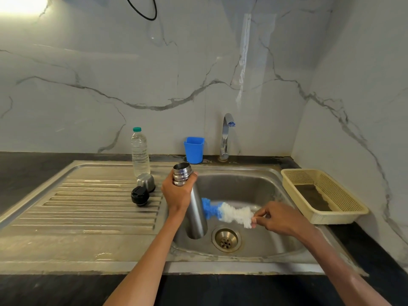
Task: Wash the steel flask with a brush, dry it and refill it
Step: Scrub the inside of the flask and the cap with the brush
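Forearms come up from the bottom edge over the dark bench [364,257]. I see the left hand [177,195] wrapped round the upper body of the steel flask [195,215], fingers closed just below its threaded open neck; the flask stands nearly upright, tilted a little, its base low over the sink [254,186] just left of the drain [226,239]. The right hand [280,219] pinches the near end of the brush [227,212], fingers closed on it; the blue bristle tip touches the flask's side, the white bristles run back toward the hand. On the ribbed drainboard [88,208] to the left I note a black stopper [140,195] and, just behind it, a steel cap [145,181], the two close together. Behind the cap stands a clear water bottle [140,151] with a green lid. Right of the sink sits a cream basket [344,195]. At the wall: a blue cup [194,150] and the tap [226,135].
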